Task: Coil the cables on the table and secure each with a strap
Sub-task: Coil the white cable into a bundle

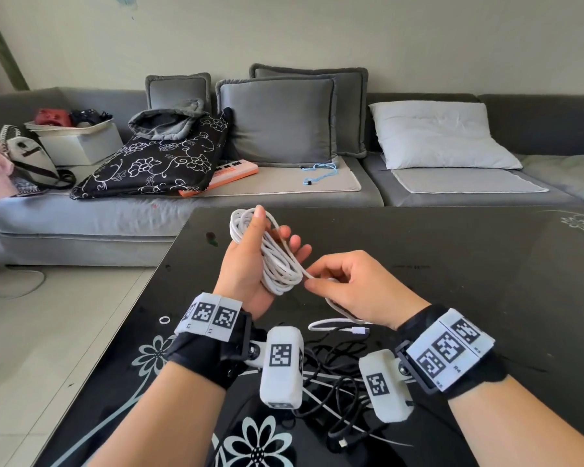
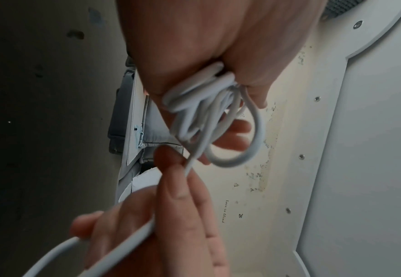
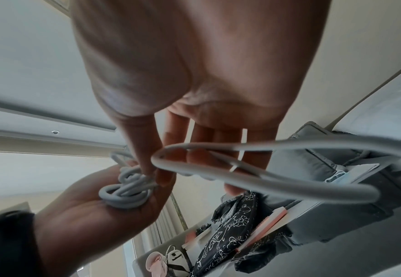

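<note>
My left hand (image 1: 246,264) is up in front of me, palm toward me, with the coil (image 1: 277,254) of white cable looped over it: thumb pressed across the turns near the top, fingers curled loosely behind them, so the bundle is held rather than squeezed. The coil's long axis runs from up-left at my thumb tip down-right toward the heel of the palm, and its lower end points straight at my right hand (image 1: 358,288).

That right hand sits just beside and slightly below the coil, thumb and forefinger pinching the free run of cable (image 2: 189,165) where it leaves the bundle; the other fingers hang loosely curled. From the pinch the tail (image 1: 338,326) drops under my right palm and lies on the table (image 1: 486,264), its plug end (image 1: 359,330) pointing right, close under my wrists.

So the slack lies below and toward me, nearer the right hand, while the coil stands above it. I judge the next wrap must carry the tail up and over along that slanted axis, and only a short length is left.

The black cables (image 1: 334,375) lie tangled on the table nearer me, between my wrists, not yet coiled. A small ring (image 1: 164,320) lies on the table to the left; whether it is a strap I cannot tell.
</note>
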A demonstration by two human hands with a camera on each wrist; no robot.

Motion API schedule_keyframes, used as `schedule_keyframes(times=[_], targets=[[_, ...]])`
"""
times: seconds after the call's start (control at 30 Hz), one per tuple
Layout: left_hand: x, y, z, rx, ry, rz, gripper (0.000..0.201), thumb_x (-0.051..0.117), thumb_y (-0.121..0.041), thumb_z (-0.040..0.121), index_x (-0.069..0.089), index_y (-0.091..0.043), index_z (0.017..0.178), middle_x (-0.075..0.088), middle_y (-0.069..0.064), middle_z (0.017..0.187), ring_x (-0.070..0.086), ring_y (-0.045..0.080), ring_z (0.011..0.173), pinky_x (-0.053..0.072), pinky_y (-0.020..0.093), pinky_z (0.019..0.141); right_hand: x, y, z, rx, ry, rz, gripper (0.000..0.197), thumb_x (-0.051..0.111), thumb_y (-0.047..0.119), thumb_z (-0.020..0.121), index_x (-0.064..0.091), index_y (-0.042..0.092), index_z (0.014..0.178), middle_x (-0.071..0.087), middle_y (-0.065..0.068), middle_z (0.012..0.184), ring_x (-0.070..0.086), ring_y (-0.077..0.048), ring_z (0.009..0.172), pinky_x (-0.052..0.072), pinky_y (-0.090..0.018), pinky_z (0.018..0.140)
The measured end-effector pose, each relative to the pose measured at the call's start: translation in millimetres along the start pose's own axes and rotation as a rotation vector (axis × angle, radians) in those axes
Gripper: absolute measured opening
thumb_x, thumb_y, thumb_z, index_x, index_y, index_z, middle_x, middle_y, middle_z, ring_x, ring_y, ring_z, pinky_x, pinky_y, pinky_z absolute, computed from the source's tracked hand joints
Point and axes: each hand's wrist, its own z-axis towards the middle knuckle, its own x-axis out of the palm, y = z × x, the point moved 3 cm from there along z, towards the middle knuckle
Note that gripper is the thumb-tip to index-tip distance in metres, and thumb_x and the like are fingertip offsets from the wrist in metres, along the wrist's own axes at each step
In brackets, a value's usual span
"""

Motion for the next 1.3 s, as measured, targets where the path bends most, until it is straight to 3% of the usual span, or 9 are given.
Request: schedule_keyframes(times=[0.1, 0.33, 0.6, 0.77, 0.87, 0.97, 1.03, 1.13, 1.3], targets=[[-2.3, -3.5, 1.7, 0.032, -0.060, -0.018, 0.032, 0.050, -0.045, 0.100, 0.050, -0.021, 0.078, 0.049, -0.004, 0.061, 0.049, 0.010, 0.048, 0.057, 0.033, 0.065, -2.5, -2.3, -0.1, 0.027, 0.000, -0.041, 0.009, 0.068, 0.018, 0.091, 0.076, 0.020, 0.088, 0.054, -0.005, 0.064, 0.046, -0.013, 0.058, 0.038, -0.022, 0.059], [-13.8, -24.9, 7.9, 0.121, -0.097, -0.137, 0.034, 0.050, -0.048, 0.099, 0.047, -0.023, 0.076, 0.039, -0.008, 0.060, 0.038, 0.006, 0.045, 0.050, 0.024, 0.054, -24.8, -20.8, -1.0, 0.145, -0.048, -0.220, 0.026, 0.061, 0.004, 0.082, 0.073, 0.027, 0.079, 0.053, 0.009, 0.060, 0.044, -0.003, 0.048, 0.039, -0.014, 0.052], [-21.3, -35.3, 10.1, 0.179, -0.136, -0.190, 0.034, 0.052, -0.049, 0.098, 0.045, -0.023, 0.077, 0.036, -0.008, 0.060, 0.034, 0.007, 0.045, 0.048, 0.023, 0.056, -49.6, -33.6, -1.9, 0.152, -0.207, -0.202, 0.015, 0.065, 0.016, 0.093, 0.074, 0.026, 0.087, 0.062, -0.001, 0.070, 0.055, -0.008, 0.060, 0.049, -0.024, 0.061], [-24.0, -33.3, 11.3, 0.208, -0.150, -0.174, 0.028, 0.052, -0.048, 0.098, 0.054, -0.020, 0.098, 0.039, -0.008, 0.061, 0.038, 0.007, 0.046, 0.050, 0.024, 0.057, -49.4, -33.7, -2.0, 0.208, -0.258, -0.010, 0.015, 0.060, 0.005, 0.095, 0.071, 0.016, 0.097, 0.067, -0.009, 0.073, 0.070, -0.021, 0.062, 0.060, -0.034, 0.067], [-26.5, -34.6, 12.5, 0.216, -0.152, -0.186, 0.030, 0.053, -0.048, 0.098, 0.056, -0.018, 0.097, 0.039, -0.008, 0.062, 0.040, 0.006, 0.047, 0.050, 0.023, 0.057, -51.3, -32.2, -3.1, 0.251, -0.250, 0.199, 0.017, 0.060, 0.002, 0.095, 0.068, 0.014, 0.105, 0.063, -0.008, 0.070, 0.055, -0.019, 0.043, 0.054, -0.032, 0.052], [-29.1, -36.9, 14.0, 0.222, -0.161, -0.197, 0.030, 0.054, -0.048, 0.098, 0.054, -0.020, 0.087, 0.041, -0.008, 0.060, 0.042, 0.007, 0.047, 0.051, 0.023, 0.058, -58.2, -31.1, -3.7, 0.224, -0.255, 0.072, 0.014, 0.066, 0.011, 0.093, 0.070, 0.021, 0.102, 0.057, -0.005, 0.063, 0.043, -0.012, 0.042, 0.040, -0.022, 0.047], [-29.3, -36.6, 13.9, 0.226, -0.162, -0.187, 0.030, 0.054, -0.048, 0.098, 0.054, -0.021, 0.085, 0.041, -0.008, 0.060, 0.042, 0.007, 0.047, 0.051, 0.023, 0.058, -58.2, -27.1, -4.3, 0.171, -0.260, -0.041, 0.007, 0.070, 0.018, 0.090, 0.073, 0.024, 0.092, 0.052, -0.004, 0.059, 0.040, -0.009, 0.046, 0.036, -0.018, 0.049], [-28.0, -34.7, 12.2, 0.251, -0.191, -0.102, 0.027, 0.055, -0.045, 0.098, 0.053, -0.021, 0.086, 0.043, -0.008, 0.062, 0.043, 0.007, 0.049, 0.050, 0.024, 0.058, -55.7, -20.6, -5.1, 0.107, -0.236, -0.124, 0.006, 0.074, 0.026, 0.087, 0.075, 0.026, 0.081, 0.052, -0.002, 0.059, 0.040, -0.011, 0.055, 0.035, -0.020, 0.057], [-25.2, -30.9, 9.7, 0.292, -0.231, 0.033, 0.027, 0.057, -0.040, 0.099, 0.050, -0.021, 0.082, 0.046, -0.006, 0.063, 0.047, 0.009, 0.054, 0.052, 0.029, 0.063, -58.2, -4.9, -5.7, 0.085, -0.172, -0.173, 0.007, 0.075, 0.028, 0.085, 0.078, 0.027, 0.079, 0.055, -0.007, 0.061, 0.046, -0.011, 0.058, 0.039, -0.025, 0.062]])
